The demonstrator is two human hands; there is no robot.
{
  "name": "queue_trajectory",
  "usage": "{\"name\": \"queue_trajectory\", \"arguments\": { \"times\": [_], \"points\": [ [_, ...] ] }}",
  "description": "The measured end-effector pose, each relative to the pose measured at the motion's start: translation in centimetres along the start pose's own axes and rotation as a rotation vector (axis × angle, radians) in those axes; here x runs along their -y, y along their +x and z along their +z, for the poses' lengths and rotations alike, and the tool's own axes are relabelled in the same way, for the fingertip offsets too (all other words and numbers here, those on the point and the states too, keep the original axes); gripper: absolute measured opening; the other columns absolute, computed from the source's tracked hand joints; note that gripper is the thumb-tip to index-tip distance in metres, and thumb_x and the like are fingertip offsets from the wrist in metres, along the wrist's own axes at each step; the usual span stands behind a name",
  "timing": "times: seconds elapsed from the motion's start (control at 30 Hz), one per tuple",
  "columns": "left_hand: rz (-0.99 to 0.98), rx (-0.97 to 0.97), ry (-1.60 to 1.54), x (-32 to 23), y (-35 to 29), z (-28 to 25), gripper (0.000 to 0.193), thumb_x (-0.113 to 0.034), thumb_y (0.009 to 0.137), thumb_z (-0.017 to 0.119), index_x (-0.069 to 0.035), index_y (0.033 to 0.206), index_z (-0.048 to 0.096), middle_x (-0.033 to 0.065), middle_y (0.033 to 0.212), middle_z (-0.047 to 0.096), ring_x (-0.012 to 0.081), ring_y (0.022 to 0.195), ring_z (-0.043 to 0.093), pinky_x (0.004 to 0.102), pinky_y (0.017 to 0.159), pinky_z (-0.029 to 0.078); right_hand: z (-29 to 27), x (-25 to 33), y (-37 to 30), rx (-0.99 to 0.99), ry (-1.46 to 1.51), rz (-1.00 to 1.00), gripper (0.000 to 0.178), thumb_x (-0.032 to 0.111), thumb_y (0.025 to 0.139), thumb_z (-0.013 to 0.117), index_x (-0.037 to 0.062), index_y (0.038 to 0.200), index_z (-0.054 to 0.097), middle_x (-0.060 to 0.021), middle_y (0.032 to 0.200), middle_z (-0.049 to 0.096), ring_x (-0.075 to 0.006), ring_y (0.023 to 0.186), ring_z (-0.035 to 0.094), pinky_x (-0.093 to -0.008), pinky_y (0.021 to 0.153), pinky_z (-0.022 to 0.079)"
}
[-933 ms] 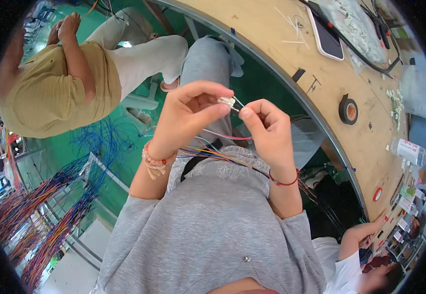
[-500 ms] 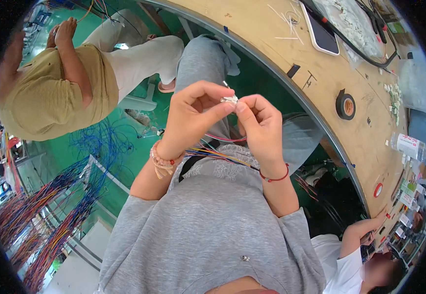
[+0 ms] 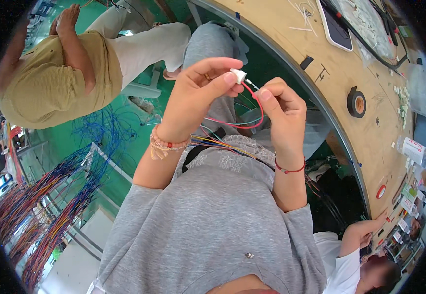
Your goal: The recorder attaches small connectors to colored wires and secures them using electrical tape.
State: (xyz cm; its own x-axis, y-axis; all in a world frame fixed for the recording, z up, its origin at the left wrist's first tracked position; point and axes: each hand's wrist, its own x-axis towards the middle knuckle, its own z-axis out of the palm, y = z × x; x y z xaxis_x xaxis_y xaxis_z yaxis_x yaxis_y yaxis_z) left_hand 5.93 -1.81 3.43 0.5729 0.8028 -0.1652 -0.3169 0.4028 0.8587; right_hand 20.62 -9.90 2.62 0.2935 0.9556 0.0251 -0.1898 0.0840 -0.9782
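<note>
My left hand (image 3: 200, 85) is closed, pinching a small white plastic connector (image 3: 239, 75) between thumb and fingertips. A red wire (image 3: 250, 91) runs from the connector and curves down toward my lap, a green wire beside part of it. My right hand (image 3: 284, 110) is closed too, thumb and finger pinching a thin wire (image 3: 253, 85) whose pale tip points at the connector. Whether that tip touches the connector I cannot tell. Below both hands, a bundle of coloured wires (image 3: 223, 144) lies across my lap.
A wooden table (image 3: 333, 93) curves along the right, with black tape (image 3: 356, 102), a phone (image 3: 335, 24), a black cable and small white parts. Bundled wires (image 3: 51, 196) hang on a rack at left. One person (image 3: 58, 81) sits at upper left, another (image 3: 343, 255) at lower right.
My hands have moved apart, the right one shifting right. The white connector now shows plainly in my left fingers, and the red wire loop has come into view. The whole view has shifted slightly.
</note>
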Motion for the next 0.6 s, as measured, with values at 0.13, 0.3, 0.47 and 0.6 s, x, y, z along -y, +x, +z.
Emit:
{"name": "queue_trajectory", "arguments": {
  "times": [0.13, 0.3, 0.47, 0.6],
  "points": [
    [-0.046, 0.034, -0.026, -0.4, -0.1, -0.1, 0.023, -0.008, 0.083, 0.057, 0.001, 0.103, 0.058, 0.0063, 0.087, 0.062, 0.0104, 0.076, 0.059, 0.021, 0.069, 0.048, 0.2, 0.0, 0.2, -0.036, -0.044, -0.073, 0.003, 0.002, 0.081, 0.058, -0.0006, 0.079, 0.059, -0.0011, 0.076, 0.05, -0.0053, 0.065, 0.043, -0.0185, 0.059, 0.034],
    [-0.066, 0.053, 0.021, -0.8, -0.2, -0.5, 0.022, -0.008, 0.081, 0.059, 0.001, 0.102, 0.058, 0.0064, 0.086, 0.062, 0.0102, 0.074, 0.059, 0.0208, 0.068, 0.048, 0.1, 0.3, -0.1, -0.134, -0.413, -0.208, 0.007, -0.002, 0.075, 0.063, 0.0007, 0.08, 0.061, -0.0014, 0.079, 0.051, -0.0041, 0.063, 0.044, -0.0163, 0.052, 0.033],
    [-0.03, 0.089, 0.236, -1.7, -0.3, -0.1, 0.021, -0.006, 0.079, 0.061, 0.003, 0.099, 0.059, 0.0071, 0.086, 0.062, 0.0104, 0.075, 0.06, 0.0215, 0.068, 0.049, 0.3, 1.5, 0.0, -0.089, -0.554, -0.31, 0.009, -0.004, 0.072, 0.065, 0.001, 0.079, 0.062, -0.0023, 0.079, 0.052, -0.0041, 0.063, 0.045, -0.0163, 0.051, 0.033],
    [-0.033, 0.132, 0.259, -1.6, -0.3, 0.1, 0.02, -0.003, 0.078, 0.063, 0.003, 0.096, 0.058, 0.0073, 0.086, 0.062, 0.01, 0.077, 0.059, 0.0212, 0.07, 0.048, -0.2, 0.7, 0.4, -0.01, -0.371, -0.171, 0.01, -0.006, 0.072, 0.064, -0.0001, 0.079, 0.062, -0.0026, 0.077, 0.052, -0.0056, 0.064, 0.046, -0.0177, 0.053, 0.035]
  ]
}}
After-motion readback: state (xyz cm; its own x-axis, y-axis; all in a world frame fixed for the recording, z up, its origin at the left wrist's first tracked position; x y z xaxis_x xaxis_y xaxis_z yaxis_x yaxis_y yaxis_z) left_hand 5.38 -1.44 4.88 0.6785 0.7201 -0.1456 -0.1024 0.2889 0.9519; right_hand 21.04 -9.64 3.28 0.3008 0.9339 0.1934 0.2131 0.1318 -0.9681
